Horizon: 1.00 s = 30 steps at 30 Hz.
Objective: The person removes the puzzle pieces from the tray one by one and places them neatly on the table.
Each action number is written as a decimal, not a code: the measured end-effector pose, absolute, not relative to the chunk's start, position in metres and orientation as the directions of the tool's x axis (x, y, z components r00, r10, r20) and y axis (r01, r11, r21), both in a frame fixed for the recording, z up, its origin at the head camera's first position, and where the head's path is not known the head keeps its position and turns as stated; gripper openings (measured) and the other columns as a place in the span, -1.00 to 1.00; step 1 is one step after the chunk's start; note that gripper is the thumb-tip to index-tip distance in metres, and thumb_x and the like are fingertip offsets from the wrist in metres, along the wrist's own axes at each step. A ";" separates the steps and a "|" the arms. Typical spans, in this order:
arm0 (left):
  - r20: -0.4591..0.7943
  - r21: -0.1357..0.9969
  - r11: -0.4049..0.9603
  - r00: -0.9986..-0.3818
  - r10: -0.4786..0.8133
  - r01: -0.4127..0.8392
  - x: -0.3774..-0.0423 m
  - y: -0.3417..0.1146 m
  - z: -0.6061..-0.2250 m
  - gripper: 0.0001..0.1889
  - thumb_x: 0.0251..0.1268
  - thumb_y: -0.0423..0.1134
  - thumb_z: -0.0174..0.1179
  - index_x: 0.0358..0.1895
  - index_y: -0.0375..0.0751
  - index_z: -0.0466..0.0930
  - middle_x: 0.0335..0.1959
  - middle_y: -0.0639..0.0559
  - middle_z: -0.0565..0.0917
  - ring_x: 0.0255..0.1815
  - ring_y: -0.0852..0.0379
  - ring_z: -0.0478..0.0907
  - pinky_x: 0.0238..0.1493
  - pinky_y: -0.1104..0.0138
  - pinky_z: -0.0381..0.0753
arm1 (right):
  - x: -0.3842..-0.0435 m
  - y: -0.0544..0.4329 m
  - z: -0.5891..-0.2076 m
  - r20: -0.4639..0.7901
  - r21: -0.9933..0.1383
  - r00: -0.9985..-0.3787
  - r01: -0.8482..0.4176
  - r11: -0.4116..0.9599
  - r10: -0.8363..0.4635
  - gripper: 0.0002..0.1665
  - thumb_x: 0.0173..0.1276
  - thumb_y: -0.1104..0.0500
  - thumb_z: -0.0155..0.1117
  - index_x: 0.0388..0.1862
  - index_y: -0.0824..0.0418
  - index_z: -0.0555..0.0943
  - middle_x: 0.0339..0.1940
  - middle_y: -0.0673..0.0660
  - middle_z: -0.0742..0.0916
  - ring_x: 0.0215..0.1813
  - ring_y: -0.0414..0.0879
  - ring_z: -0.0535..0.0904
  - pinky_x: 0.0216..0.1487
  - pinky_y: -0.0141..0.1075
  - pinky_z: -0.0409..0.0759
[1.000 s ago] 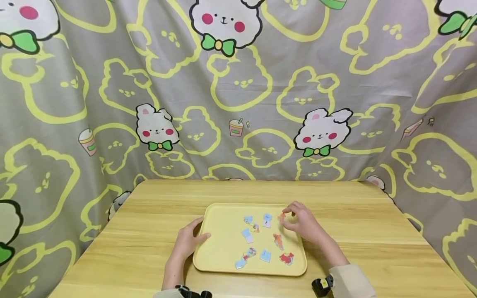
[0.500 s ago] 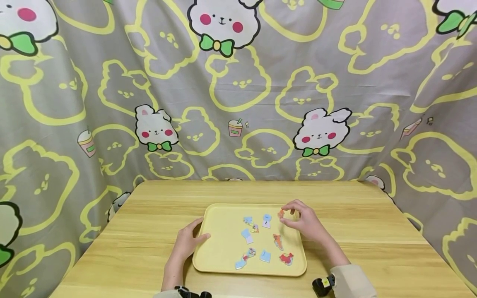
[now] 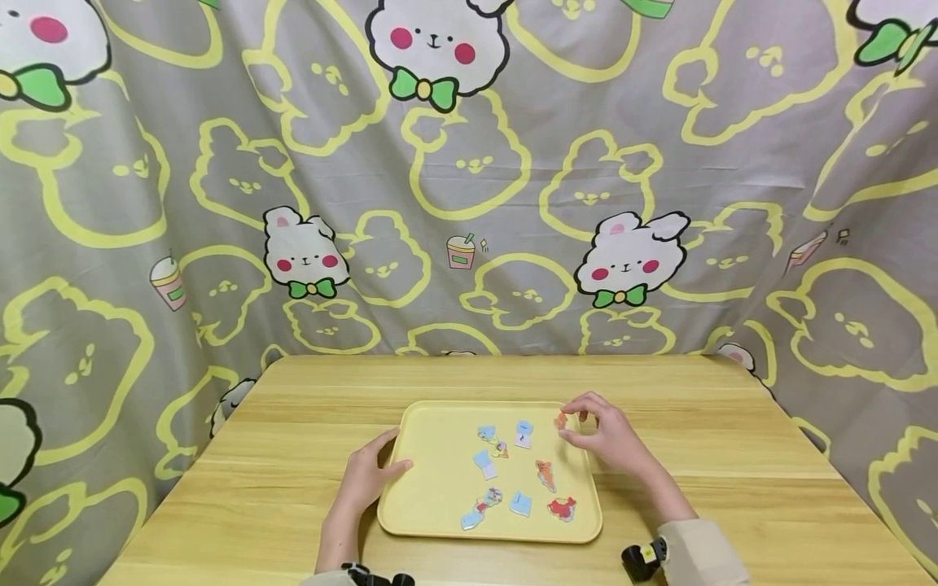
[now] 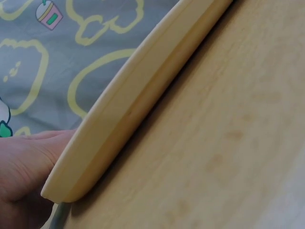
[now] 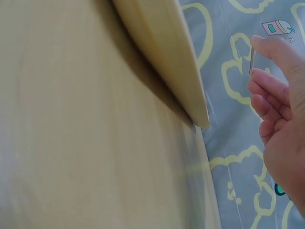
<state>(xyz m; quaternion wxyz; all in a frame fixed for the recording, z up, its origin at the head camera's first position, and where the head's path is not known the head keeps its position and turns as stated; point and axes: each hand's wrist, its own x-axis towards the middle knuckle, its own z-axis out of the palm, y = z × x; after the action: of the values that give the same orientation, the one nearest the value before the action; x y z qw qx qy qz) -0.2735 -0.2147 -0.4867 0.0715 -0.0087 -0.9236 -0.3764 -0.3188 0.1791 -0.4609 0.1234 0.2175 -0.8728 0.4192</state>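
Note:
A pale yellow tray (image 3: pixel 432 464) lies on the wooden table. My left hand (image 3: pixel 365 476) grips its left edge, thumb over the rim. At the tray's far right corner, my right hand (image 3: pixel 604 431) pinches a small orange puzzle piece (image 3: pixel 561 421) between thumb and fingertips. Seen edge-on in the right wrist view, that thin piece (image 5: pixel 252 59) is held above the tray's level. Several flat puzzle pieces lie on the tray: a blue and pink one (image 3: pixel 485 465), a light blue one (image 3: pixel 521 504), an orange one (image 3: pixel 545 474) and a red one (image 3: pixel 563 509).
Wooden table (image 3: pixel 256 488) surrounds the tray on all sides. Behind it hangs a grey curtain (image 3: pixel 506 236) with rabbit prints. Further pieces lie at the tray's upper middle, one blue and white (image 3: pixel 523 433), and a colourful group (image 3: pixel 484 506) lies near the front rim.
My right hand, with the orange piece in its pinch, has shifted slightly right and up. The left hand keeps its grip on the tray; the other pieces have not moved.

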 end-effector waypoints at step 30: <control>0.132 0.707 0.704 -0.990 -0.040 0.066 -0.275 -0.216 -0.488 -0.32 0.17 -0.13 0.39 0.37 -0.20 0.41 0.33 -0.34 0.48 0.37 -0.37 0.37 0.38 -0.17 0.38 | -0.319 0.224 -0.470 0.388 -0.650 -0.890 -0.448 0.613 -0.239 -0.66 0.14 0.21 0.49 -0.10 0.24 0.68 -0.18 0.11 0.67 -0.23 -0.17 0.44 -0.41 -0.46 0.41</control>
<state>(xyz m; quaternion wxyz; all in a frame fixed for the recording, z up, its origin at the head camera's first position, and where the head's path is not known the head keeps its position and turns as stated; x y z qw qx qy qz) -0.2750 -0.2157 -0.4877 0.0691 -0.0069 -0.9206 -0.3844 -0.3195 0.2242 -0.4699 0.1323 0.1933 -0.8884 0.3949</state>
